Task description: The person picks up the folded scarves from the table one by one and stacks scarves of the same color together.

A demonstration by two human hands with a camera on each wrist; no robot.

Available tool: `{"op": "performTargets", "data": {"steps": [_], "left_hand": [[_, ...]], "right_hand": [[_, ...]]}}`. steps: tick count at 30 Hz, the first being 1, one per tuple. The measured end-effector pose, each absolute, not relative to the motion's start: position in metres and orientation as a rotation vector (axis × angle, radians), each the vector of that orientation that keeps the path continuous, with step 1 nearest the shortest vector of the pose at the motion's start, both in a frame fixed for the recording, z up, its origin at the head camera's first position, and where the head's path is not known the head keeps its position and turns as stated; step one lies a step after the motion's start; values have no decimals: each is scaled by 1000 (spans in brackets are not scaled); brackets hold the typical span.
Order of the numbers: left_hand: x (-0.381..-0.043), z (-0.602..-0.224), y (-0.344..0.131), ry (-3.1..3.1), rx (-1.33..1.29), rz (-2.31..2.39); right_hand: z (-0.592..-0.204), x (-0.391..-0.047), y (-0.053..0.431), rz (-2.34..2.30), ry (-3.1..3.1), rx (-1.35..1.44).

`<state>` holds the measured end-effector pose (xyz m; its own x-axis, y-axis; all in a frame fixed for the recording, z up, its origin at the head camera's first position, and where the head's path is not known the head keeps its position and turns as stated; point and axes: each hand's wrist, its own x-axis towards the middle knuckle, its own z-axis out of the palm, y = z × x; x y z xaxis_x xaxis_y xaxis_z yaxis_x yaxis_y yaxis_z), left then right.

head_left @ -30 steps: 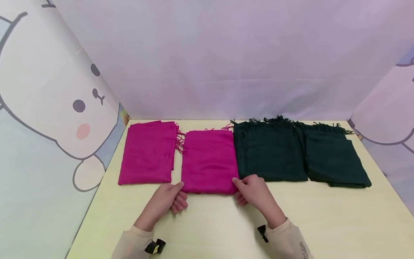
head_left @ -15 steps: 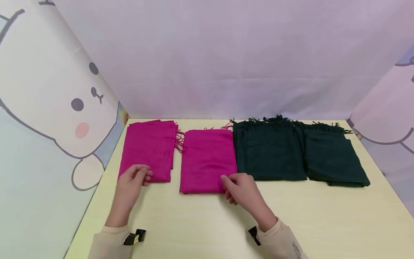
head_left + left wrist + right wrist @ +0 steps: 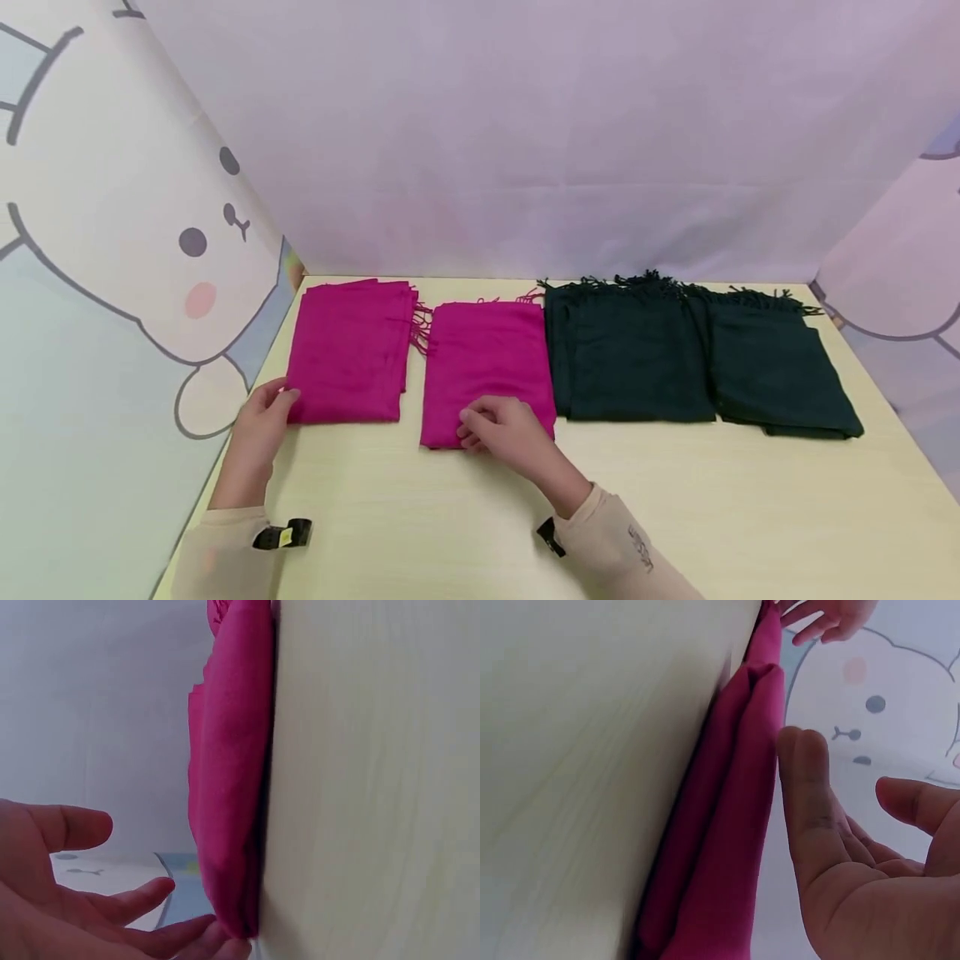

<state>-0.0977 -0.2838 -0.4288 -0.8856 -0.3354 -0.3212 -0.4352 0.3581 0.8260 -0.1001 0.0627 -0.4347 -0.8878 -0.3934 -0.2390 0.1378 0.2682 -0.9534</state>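
A folded magenta scarf [image 3: 345, 350] with fringe on its right side lies at the left of the table. My left hand [image 3: 262, 417] is at its near left corner; in the left wrist view the thumb and fingers are spread apart, the lower fingertips [image 3: 238, 948] right at the corner. A second folded magenta scarf [image 3: 483, 354] lies to its right, fringe showing at the far edge. Over that scarf's near part hovers my right hand [image 3: 504, 429], hiding some of its front edge. In the right wrist view its thumb stands apart from the fingers, with nothing pinched between.
Two folded dark green scarves, one [image 3: 637, 358] in the middle right and another [image 3: 776, 362] farther right, lie side by side with fringes at the back. The pale table [image 3: 420, 533] is bounded by a whitish back curtain [image 3: 555, 133] and printed side curtains.
My left hand has let go of the second magenta scarf and moved left to the first one's corner. My right hand has left the second scarf's right corner and shifted left over it.
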Motion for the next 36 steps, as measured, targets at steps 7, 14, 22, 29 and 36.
{"op": "performTargets", "data": {"steps": [7, 14, 22, 29, 36], "left_hand": [[-97, -437, -301, 2514, -753, 1461], [-99, -441, -310, 2408, -716, 1519], [-103, -449, -305, 2242, -725, 1891], [-106, -441, -306, 1785, -732, 2318], [-107, -442, -299, 1750, -590, 2326]], "right_hand": [[-434, -108, 41, -1650, 2108, -209], [-432, -116, 21, -1708, 1993, -181], [-437, -122, -10, -1697, 1870, -129], [-440, -135, -34, -1555, 1978, -43], [-441, -140, -45, -1622, 1925, 46]]}}
